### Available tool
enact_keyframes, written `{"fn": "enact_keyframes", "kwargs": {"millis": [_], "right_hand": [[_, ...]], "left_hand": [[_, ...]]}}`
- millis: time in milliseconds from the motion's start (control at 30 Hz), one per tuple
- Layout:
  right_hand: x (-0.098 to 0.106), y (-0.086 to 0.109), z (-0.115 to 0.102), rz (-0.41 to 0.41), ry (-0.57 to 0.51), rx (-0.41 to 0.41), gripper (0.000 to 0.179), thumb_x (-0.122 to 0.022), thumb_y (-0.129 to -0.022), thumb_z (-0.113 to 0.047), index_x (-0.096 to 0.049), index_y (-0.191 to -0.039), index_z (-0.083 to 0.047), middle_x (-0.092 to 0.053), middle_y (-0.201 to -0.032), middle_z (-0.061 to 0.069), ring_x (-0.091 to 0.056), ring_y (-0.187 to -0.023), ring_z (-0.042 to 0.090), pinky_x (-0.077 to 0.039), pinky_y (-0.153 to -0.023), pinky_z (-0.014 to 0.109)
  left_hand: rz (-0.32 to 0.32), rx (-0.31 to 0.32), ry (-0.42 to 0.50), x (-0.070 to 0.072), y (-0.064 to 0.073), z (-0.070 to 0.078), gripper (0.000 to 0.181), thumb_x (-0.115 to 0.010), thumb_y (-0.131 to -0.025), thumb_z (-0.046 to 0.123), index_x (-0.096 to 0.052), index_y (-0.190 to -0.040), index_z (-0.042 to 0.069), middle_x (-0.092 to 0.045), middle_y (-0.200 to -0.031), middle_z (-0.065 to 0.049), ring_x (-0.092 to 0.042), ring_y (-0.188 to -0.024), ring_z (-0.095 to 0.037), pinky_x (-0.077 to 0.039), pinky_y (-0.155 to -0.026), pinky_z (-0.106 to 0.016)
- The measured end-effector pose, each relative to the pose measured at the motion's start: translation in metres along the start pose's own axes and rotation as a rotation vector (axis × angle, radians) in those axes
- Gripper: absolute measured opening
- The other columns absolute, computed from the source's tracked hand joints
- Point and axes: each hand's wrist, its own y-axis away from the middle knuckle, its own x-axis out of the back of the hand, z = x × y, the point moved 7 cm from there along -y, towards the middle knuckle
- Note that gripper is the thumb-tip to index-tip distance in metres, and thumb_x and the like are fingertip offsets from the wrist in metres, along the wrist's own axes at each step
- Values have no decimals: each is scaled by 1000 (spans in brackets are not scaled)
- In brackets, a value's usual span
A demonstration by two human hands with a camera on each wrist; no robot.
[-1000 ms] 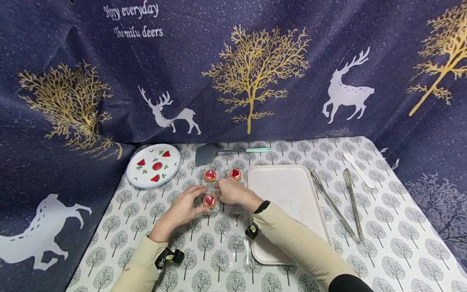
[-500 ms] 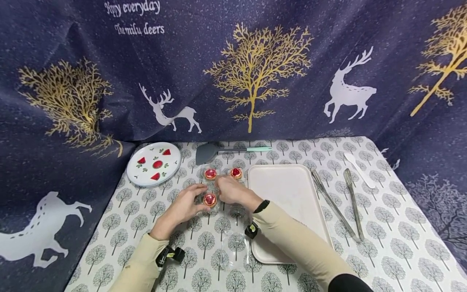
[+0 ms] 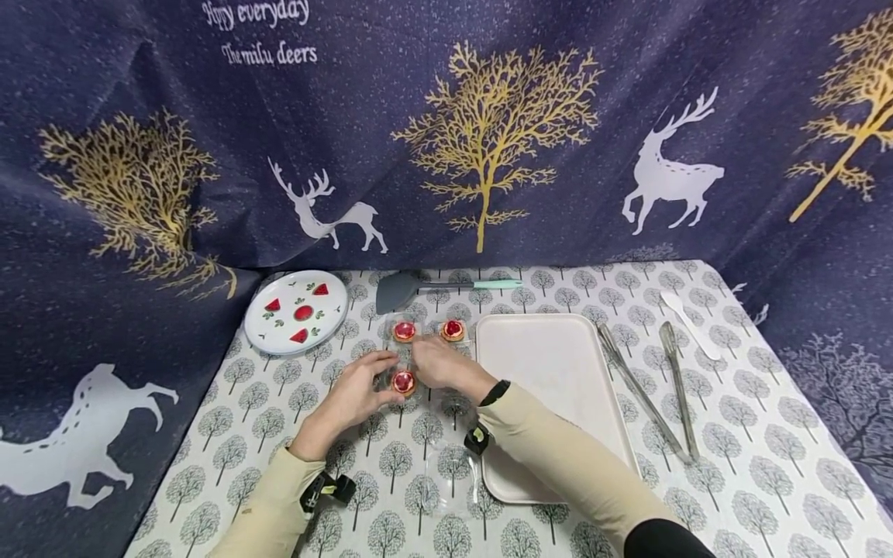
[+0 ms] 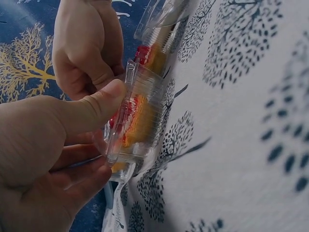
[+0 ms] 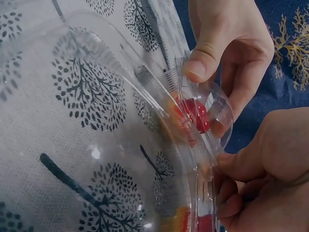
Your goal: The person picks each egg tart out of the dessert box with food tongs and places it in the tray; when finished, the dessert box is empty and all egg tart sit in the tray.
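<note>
Small tarts with red tops sit in clear plastic tart boxes on the table. My left hand (image 3: 356, 391) grips the sides of the box (image 4: 149, 87) around the near tart (image 3: 402, 382), thumb on its near edge and fingers opposite. My right hand (image 3: 445, 363) pinches the clear box's rim (image 5: 210, 159) at its right side, fingers curled in; its fingertips are partly hidden in the head view. Beyond the hands are a far-left tart (image 3: 404, 332) and a far-right tart (image 3: 453, 331). A clear plastic lid or box half (image 3: 449, 477) lies nearer the front.
To the right stands a cream tray (image 3: 544, 372), partly under my right forearm. Metal tongs (image 3: 645, 395) and a white plastic spoon (image 3: 689, 324) lie beyond it. A watermelon-patterned plate (image 3: 328, 333) is at the back left, a grey spatula (image 3: 398, 293) behind the tarts.
</note>
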Motion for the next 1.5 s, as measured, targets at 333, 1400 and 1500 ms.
{"fn": "enact_keyframes", "kwargs": {"millis": [333,1400,1500], "right_hand": [[1,1,2,-13,-32,-29,11,-67,-85,-4,-63,-96,-6,-61,-87,3,-57,-77,14,-53,-64,20],[4,-3,2,8,-93,-152,11,-66,-87,-5,-62,-97,-7,-61,-80,3,-58,-67,15,-51,-53,21],[4,-4,4,-2,-100,-156,4,-66,-88,-7,-62,-86,-8,-61,-73,2,-57,-62,15,-50,-50,21]], "left_hand": [[-15,21,3,-2,1,-1,72,-87,-68,30,-60,-129,2,-55,-138,-14,-53,-126,-36,-42,-108,-51],[73,2,15,-1,6,0,74,-89,-66,28,-60,-129,2,-55,-138,-14,-54,-125,-35,-45,-105,-51],[63,9,28,-2,6,0,74,-88,-66,28,-60,-130,3,-54,-139,-14,-52,-126,-35,-44,-106,-51]]}}
